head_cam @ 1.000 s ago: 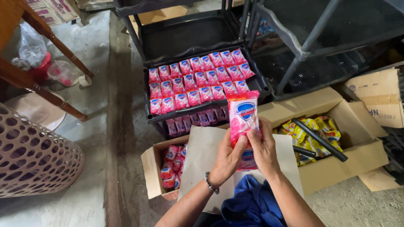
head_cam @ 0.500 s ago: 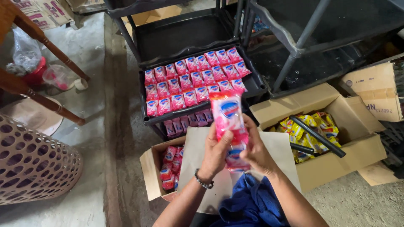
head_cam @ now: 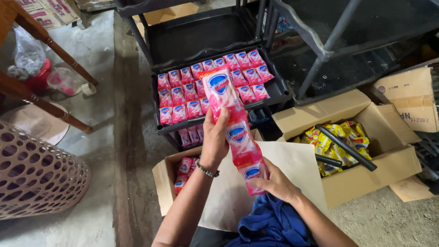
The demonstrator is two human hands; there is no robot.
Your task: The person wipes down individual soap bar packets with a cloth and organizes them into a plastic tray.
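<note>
A strip of three pink packets (head_cam: 234, 128) is held up at a slant in front of the person, above the open box. The left hand (head_cam: 215, 139) grips its upper part, fingers curled round the edge, a bracelet (head_cam: 206, 171) on the wrist. The right hand (head_cam: 274, 183) closes round the bottom packet from below. Behind, rows of pink packets (head_cam: 208, 89) fill one black rack shelf (head_cam: 279, 89), too many to count surely. Two open cardboard boxes: one (head_cam: 164, 176) with pink packets, one (head_cam: 352, 178) with yellow ones.
</note>
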